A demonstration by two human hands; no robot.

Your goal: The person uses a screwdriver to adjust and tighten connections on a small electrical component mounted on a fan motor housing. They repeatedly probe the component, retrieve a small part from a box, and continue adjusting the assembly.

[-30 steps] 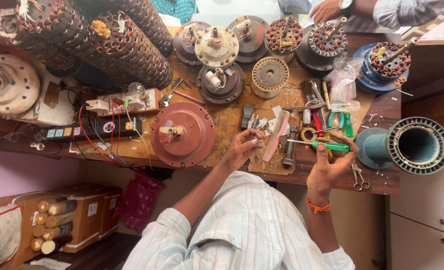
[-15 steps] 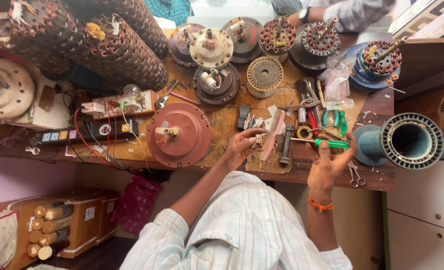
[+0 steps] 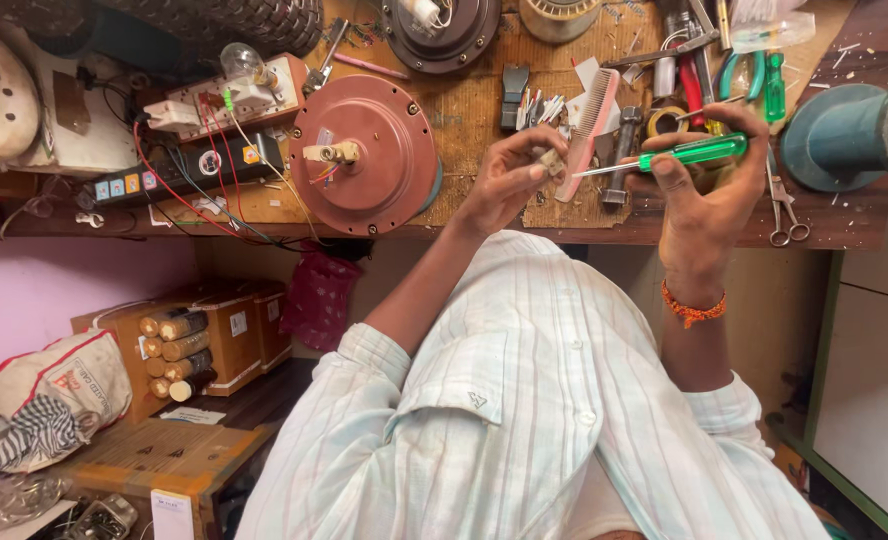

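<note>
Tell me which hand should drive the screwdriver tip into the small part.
Right hand: it already grips the green screwdriver, tip aimed at the small part that the left hand pinches.

Screwdriver & small part, held above near edge of bench.
Green-handled screwdriver (image 3: 686,153) lies approx. horizontal, translucent handle to the right, thin metal shaft pointing left, tip meeting a small pale, blocky part (image 3: 551,161). Part sits centre-right in the scene, just near of a pink comb; too small to tell more.
</note>
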